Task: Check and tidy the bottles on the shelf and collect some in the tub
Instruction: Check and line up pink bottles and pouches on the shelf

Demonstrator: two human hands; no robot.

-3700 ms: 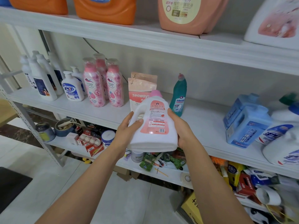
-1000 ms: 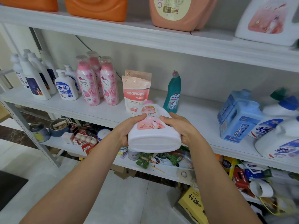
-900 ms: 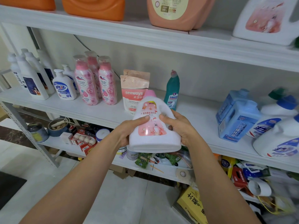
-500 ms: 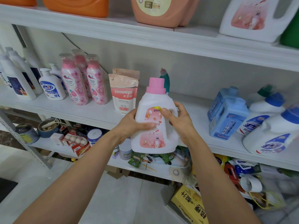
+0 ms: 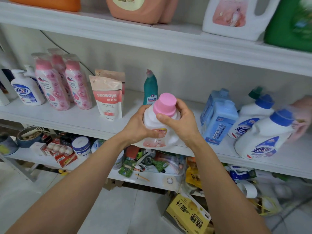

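Observation:
I hold a white detergent bottle (image 5: 157, 137) with a pink cap (image 5: 165, 104) and a pink label in front of the middle shelf (image 5: 70, 119). It is tilted with its top toward me. My left hand (image 5: 138, 127) grips its left shoulder and body. My right hand (image 5: 181, 121) wraps the neck just under the cap, thumb in front. Behind it on the shelf stands a teal bottle (image 5: 150, 88). No tub is in view.
On the middle shelf stand pink bottles (image 5: 52, 85), a pump bottle (image 5: 25, 88), refill pouches (image 5: 108, 97), blue jugs (image 5: 217, 119) and white blue-capped jugs (image 5: 265, 134). Large jugs line the top shelf (image 5: 152, 36). Cluttered lower shelf (image 5: 148, 178); yellow box (image 5: 189, 213) on the floor.
The bottle went from lying with its base toward me to upright, then tilted with its cap toward me. My right hand moved up to the neck. The view shifted right.

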